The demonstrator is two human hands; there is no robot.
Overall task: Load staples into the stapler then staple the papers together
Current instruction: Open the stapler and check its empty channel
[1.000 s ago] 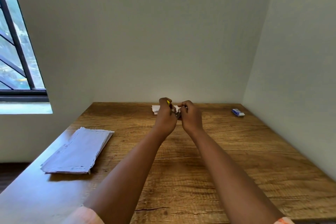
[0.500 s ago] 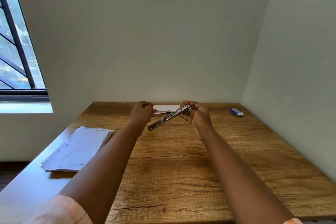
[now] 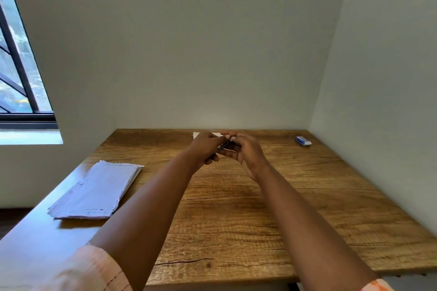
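Both hands meet above the far middle of the wooden table (image 3: 236, 220). My left hand (image 3: 204, 147) and my right hand (image 3: 247, 152) grip a slim metal stapler (image 3: 224, 145) between them; only a short silvery stretch of it shows between the fingers. A stack of papers (image 3: 97, 190) lies flat near the table's left edge. A small blue and white staple box (image 3: 303, 141) sits at the far right corner. Behind the hands a white slip of paper (image 3: 196, 135) peeks out by the back wall.
Walls close the table in at the back and on the right. A window (image 3: 16, 78) with dark bars is at the far left above a pale sill. The table's left side runs along a drop to a dark floor.
The hands were apart with the stapler stretched open lengthwise between them; they have now come together around it, and most of the stapler is hidden in the fingers.
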